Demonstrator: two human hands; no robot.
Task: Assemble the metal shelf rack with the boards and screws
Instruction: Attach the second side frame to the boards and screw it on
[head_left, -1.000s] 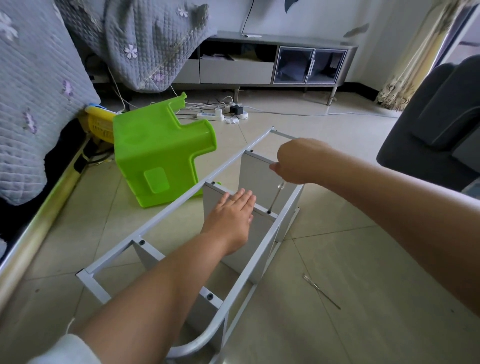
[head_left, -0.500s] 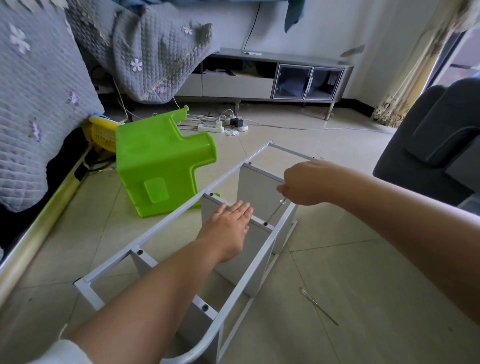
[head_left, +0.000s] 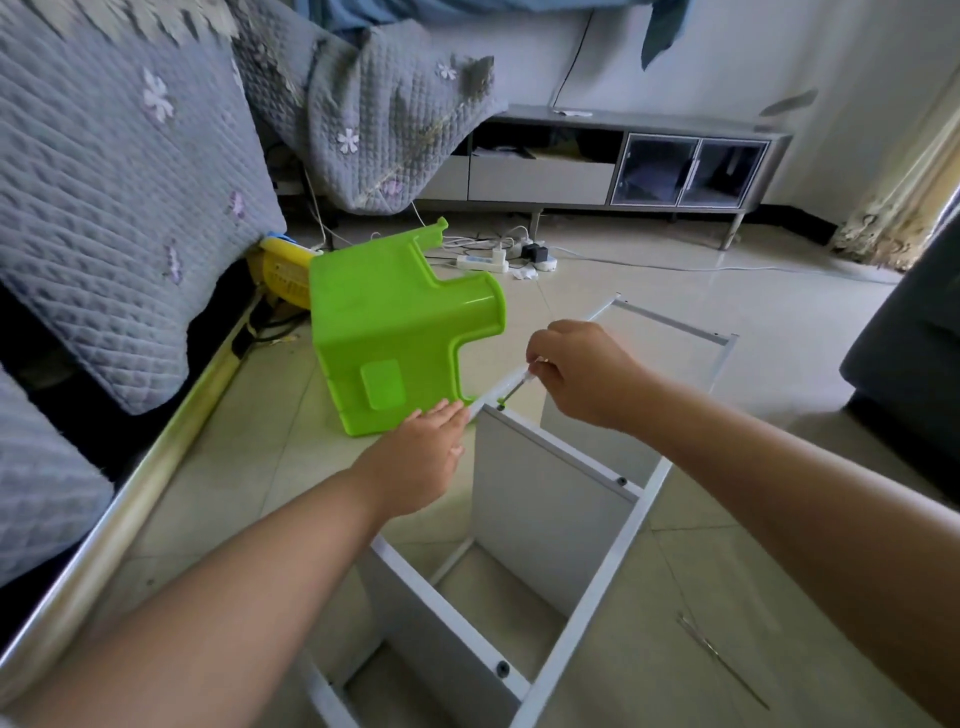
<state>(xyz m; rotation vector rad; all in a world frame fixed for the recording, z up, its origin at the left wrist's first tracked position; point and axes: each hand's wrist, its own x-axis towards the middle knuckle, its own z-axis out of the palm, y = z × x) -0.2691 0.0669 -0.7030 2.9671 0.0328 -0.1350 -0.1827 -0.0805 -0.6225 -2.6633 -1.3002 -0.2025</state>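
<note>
The white metal shelf rack (head_left: 613, 561) lies on its side on the tiled floor, with grey boards standing between its two long rails. My left hand (head_left: 421, 457) rests with straight fingers on the left rail, at the left end of the middle board (head_left: 545, 514). Just beyond it, my right hand (head_left: 576, 374) grips a thin metal screwdriver (head_left: 514, 387). Its tip points down at the screw hole at that board's top left corner. Black screw heads show along the right rail.
A green plastic stool (head_left: 395, 332) lies tipped against the rack's left side. A second thin metal tool (head_left: 722, 660) lies on the floor to the right. A quilt-covered bed (head_left: 119, 208) flanks the left, a dark sofa (head_left: 914, 364) the right, and a power strip (head_left: 483, 262) is behind.
My right hand carried the screwdriver from the right rail across to the left end of the middle board. My left hand slid from the board's top edge to the left rail.
</note>
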